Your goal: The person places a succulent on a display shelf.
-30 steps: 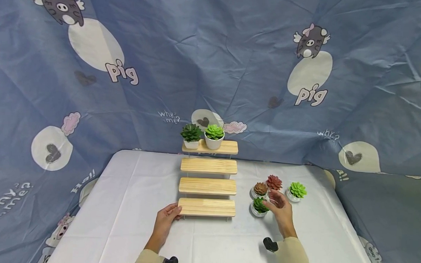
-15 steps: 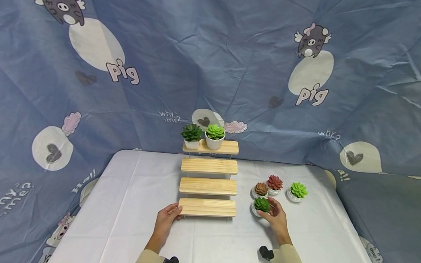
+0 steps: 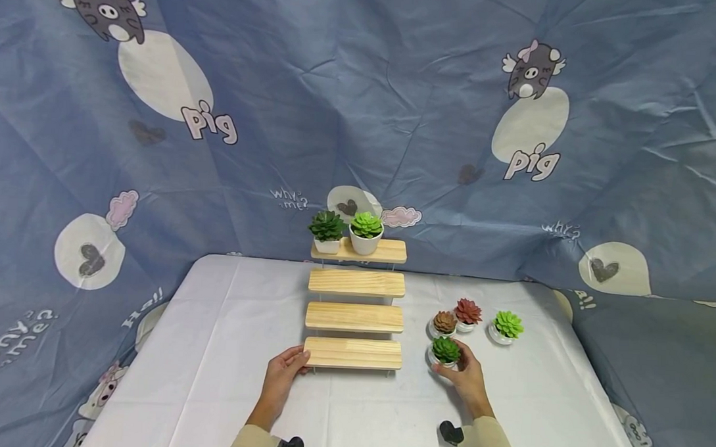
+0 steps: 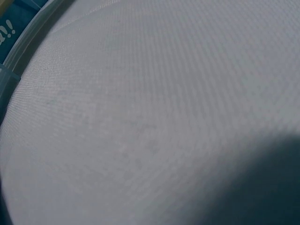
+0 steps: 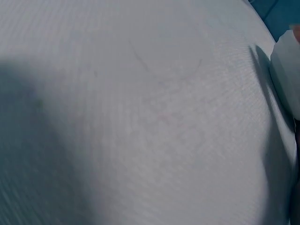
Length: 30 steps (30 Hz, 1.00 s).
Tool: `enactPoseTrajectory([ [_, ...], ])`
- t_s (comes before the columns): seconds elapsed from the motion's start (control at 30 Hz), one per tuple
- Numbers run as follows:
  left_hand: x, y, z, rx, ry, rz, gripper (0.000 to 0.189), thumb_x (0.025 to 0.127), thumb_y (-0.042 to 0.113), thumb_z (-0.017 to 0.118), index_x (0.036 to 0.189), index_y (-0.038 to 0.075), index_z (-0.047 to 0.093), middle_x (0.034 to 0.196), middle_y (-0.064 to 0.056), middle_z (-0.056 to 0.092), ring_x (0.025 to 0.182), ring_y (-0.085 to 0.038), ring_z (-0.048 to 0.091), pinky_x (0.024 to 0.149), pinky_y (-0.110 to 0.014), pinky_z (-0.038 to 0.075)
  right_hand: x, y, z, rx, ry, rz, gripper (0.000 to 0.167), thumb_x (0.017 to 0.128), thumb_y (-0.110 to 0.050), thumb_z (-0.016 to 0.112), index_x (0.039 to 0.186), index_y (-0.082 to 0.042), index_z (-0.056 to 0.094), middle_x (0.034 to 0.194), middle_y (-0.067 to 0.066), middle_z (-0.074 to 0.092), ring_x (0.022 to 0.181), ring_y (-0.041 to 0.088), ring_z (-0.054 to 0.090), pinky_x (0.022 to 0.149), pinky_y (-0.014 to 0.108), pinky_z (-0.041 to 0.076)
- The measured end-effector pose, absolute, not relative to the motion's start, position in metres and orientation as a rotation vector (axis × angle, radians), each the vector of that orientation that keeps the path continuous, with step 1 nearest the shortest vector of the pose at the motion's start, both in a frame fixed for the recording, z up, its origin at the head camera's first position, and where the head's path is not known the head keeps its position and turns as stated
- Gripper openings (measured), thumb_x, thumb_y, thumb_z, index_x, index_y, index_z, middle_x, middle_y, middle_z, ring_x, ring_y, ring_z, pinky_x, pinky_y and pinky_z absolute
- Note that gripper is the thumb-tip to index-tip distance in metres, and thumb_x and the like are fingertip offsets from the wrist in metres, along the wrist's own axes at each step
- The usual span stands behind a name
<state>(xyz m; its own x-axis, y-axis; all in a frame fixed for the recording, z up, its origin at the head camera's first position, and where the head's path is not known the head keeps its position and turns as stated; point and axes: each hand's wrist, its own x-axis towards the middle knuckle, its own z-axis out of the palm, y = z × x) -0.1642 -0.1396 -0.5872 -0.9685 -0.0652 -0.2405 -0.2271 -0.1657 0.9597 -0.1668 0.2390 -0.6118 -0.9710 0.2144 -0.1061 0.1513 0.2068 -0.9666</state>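
Observation:
In the head view my left hand (image 3: 283, 377) grips the left end of the lowest board of a stepped wooden shelf (image 3: 353, 353), thumb on top. My right hand (image 3: 471, 383) holds a small green succulent (image 3: 446, 349) in a white pot, thumb on the near side and fingers on the right. The pot appears to stand on the table. Just behind it are a brown succulent (image 3: 445, 321) and a dark red succulent (image 3: 468, 311); a bright green succulent (image 3: 508, 324) sits farther right. The right wrist view catches part of a white pot (image 5: 286, 70) at its edge.
Two potted succulents, one dark green (image 3: 327, 226) and one light green (image 3: 366, 225), stand on the shelf's top board. White cloth (image 3: 248, 325) covers the table. A blue printed curtain (image 3: 362, 105) hangs behind and at the sides. The left wrist view holds mostly cloth (image 4: 150, 103).
My right hand has moved down and slightly left, from beside the brown and green succulents to around the green one's pot. The left hand has stayed on the shelf.

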Motion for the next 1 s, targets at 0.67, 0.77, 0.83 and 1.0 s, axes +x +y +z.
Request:
enactPoseTrajectory([
  [0.67,-0.175,-0.142,-0.614,-0.343,1.984,2.264,0.04,0.093,0.008,0.063,0.121,-0.017,0.052,0.095,-0.008,0.07,0.075,-0.007,0.065,0.072,-0.023,0.056,-0.164,0.24,-0.602,-0.448,-2.348,1.888,0.067,0.074,-0.001,0.081,0.134,0.003,0.051,0.13,0.024,0.055,0.099,-0.004,0.053,0.084,0.006,0.042],
  [0.77,-0.176,-0.142,-0.615,-0.346,1.979,2.265,0.039,0.093,0.006,0.063,0.121,-0.018,0.052,0.095,-0.009,0.07,0.075,-0.007,0.065,0.072,-0.024,0.056,-0.164,0.241,-0.596,-0.455,-2.324,1.932,0.067,0.075,-0.001,0.08,0.135,0.003,0.049,0.131,0.024,0.053,0.097,-0.006,0.053,0.083,0.006,0.043],
  [0.83,-0.176,-0.142,-0.616,-0.346,1.98,2.268,0.039,0.093,0.007,0.063,0.121,-0.018,0.052,0.095,-0.009,0.07,0.076,-0.007,0.065,0.072,-0.024,0.056,-0.164,0.241,-0.593,-0.452,-2.305,1.961,0.068,0.075,0.0,0.079,0.136,0.003,0.048,0.132,0.024,0.052,0.097,-0.007,0.054,0.083,0.007,0.045],
  [1.0,-0.172,-0.14,-0.613,-0.342,2.01,2.264,0.042,0.093,0.011,0.064,0.122,-0.017,0.052,0.096,-0.009,0.07,0.077,-0.006,0.065,0.072,-0.021,0.055,-0.164,0.238,-0.583,-0.43,-2.28,1.986,0.07,0.075,-0.001,0.08,0.137,0.002,0.046,0.133,0.024,0.051,0.096,-0.007,0.055,0.083,0.01,0.047],
])
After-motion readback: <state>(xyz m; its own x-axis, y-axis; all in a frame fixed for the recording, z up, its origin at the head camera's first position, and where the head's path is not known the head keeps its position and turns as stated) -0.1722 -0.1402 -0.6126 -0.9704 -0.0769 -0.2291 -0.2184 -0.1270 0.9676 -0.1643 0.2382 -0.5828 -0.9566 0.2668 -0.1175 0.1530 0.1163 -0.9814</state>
